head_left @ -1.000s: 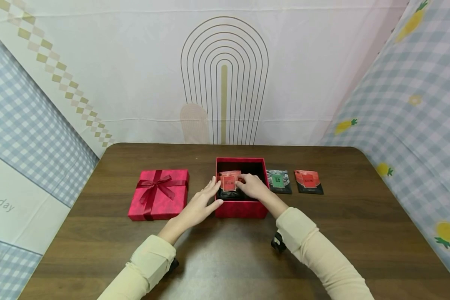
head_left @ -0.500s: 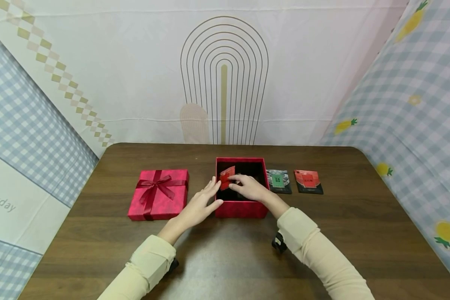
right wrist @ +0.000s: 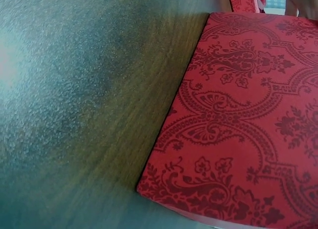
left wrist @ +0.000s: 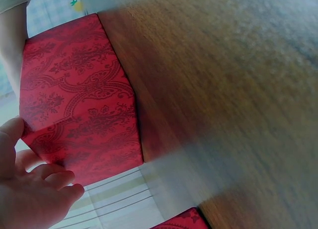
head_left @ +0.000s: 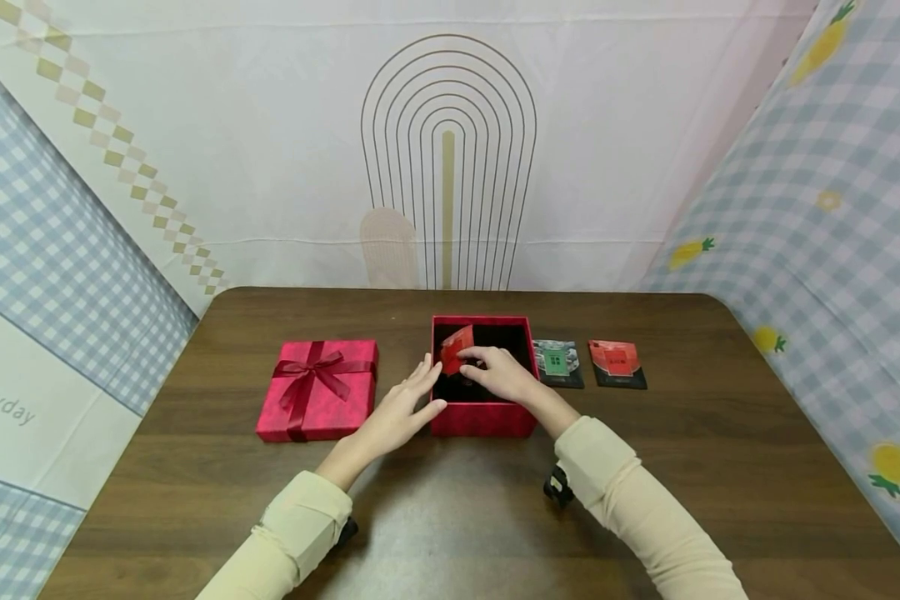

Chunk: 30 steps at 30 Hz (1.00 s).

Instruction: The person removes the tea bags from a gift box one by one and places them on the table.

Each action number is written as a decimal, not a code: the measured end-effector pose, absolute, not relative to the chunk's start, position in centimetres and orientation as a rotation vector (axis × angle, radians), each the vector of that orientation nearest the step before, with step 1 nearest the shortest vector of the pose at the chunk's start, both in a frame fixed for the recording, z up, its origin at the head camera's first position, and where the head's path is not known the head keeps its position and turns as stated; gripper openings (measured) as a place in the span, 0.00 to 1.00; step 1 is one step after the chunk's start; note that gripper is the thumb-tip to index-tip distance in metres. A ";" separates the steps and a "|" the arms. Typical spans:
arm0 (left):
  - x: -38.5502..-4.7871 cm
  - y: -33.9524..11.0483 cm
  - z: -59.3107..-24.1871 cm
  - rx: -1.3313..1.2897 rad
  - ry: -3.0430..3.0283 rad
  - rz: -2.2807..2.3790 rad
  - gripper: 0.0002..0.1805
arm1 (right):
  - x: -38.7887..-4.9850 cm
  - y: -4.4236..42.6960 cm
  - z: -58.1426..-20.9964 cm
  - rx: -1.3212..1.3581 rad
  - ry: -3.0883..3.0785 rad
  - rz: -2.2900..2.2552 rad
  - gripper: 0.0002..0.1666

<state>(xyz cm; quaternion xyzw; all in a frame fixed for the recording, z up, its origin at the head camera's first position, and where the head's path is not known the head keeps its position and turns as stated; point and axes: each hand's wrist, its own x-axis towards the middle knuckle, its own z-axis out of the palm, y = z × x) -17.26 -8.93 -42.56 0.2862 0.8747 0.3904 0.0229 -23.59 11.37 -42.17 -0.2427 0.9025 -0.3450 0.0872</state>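
Observation:
A red box (head_left: 483,419) with a dark inside stands uncovered at the middle of the table. My right hand (head_left: 501,373) reaches over its right front and pinches a red packet (head_left: 457,348), tilted inside at the left; its lower part is hard to see. My left hand (head_left: 393,414) rests with straight fingers against the box's left wall. In the left wrist view the left hand (left wrist: 35,191) lies beside the patterned box wall (left wrist: 82,100). The right wrist view shows mostly the box's front wall (right wrist: 238,119), and the right hand is hidden there.
Left of the box lies its red lid (head_left: 318,400) with a ribbon bow (head_left: 313,372). To the right, close to the box, lies a green-labelled packet (head_left: 558,363), then a red and black packet (head_left: 617,364). All stand on a brown wooden table (head_left: 450,517).
My right hand has shifted slightly left and the red packet has tipped from facing up to a slanted stance inside the box. The left hand has kept its place.

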 end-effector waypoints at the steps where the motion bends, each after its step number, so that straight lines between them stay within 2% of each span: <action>1: -17.3 -8.9 -42.5 0.874 2.710 1.193 0.32 | -23.6 11.4 -42.1 -0.714 2.706 -1.037 0.19; 10: -17.4 -8.8 -42.5 0.817 2.698 1.154 0.32 | -23.3 11.5 -41.9 -0.688 2.837 -1.037 0.15; 26: -17.4 -8.7 -42.5 0.796 2.700 1.168 0.32 | -22.3 12.8 -40.4 -0.704 2.964 -1.163 0.15; 30: -17.4 -8.7 -42.3 0.793 2.699 1.167 0.32 | -22.1 13.6 -40.1 -0.638 2.955 -1.225 0.15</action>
